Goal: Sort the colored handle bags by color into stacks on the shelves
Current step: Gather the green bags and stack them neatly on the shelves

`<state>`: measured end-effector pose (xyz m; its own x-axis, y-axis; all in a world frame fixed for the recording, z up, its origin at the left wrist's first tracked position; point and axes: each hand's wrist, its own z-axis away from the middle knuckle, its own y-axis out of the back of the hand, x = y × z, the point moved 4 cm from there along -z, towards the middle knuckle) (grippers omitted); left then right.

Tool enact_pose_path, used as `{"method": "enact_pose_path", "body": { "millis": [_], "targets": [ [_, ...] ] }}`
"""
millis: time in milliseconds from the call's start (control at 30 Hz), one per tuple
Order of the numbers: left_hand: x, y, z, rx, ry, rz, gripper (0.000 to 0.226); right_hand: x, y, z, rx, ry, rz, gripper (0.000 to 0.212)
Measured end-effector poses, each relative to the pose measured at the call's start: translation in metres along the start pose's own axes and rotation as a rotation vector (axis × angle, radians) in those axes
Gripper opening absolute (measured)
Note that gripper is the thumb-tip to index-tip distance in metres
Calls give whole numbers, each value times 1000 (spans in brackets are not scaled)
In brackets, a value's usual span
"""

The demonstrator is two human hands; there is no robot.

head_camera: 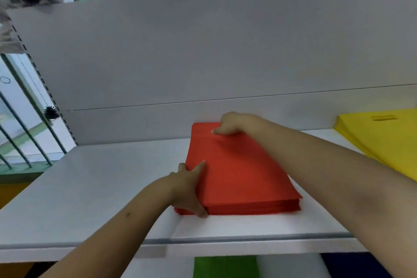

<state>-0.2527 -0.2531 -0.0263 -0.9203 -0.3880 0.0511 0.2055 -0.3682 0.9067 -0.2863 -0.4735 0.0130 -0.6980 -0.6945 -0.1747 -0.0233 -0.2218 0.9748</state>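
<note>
Head view: red stack (243,171) lengthwise toward back.

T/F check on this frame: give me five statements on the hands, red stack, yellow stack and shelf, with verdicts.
1. Both hands are on the red stack. True: the left hand holds its near left corner, the right hand is at its far edge.
2. The yellow stack lies left of the red one. False: it lies to the right, apart from it.
3. The red stack rests on the white shelf. True.
4. The yellow stack's top bag shows a handle cutout. True.
5. The left hand hangs free, with no grip on anything. False: its thumb lies on top of the red stack, and its fingers curl round the stack's edge.
</note>
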Motion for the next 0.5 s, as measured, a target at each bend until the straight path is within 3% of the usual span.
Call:
{"method": "enact_pose_path", "body": {
  "millis": [100,167,233,300,433,500],
  "targets": [
    [-8,7,-1,-86,14,10,135,5,18,20,105,-30,-124,59],
    [-13,19,2,-123,9,260,134,24,22,36,171,-90,-183,53],
    [-18,33,-4,0,-4,722,120,54,16,54,220,-229,-243,52],
    [-26,39,-25,190,90,1002,105,81,0,77,185,-388,-359,53],
    [-27,32,-58,293,180,1230,84,88,-29,104,113,-446,-914,56],
    [-20,34,-63,299,181,1265,72,80,-32,107,142,-427,-1044,57]
  ]
}}
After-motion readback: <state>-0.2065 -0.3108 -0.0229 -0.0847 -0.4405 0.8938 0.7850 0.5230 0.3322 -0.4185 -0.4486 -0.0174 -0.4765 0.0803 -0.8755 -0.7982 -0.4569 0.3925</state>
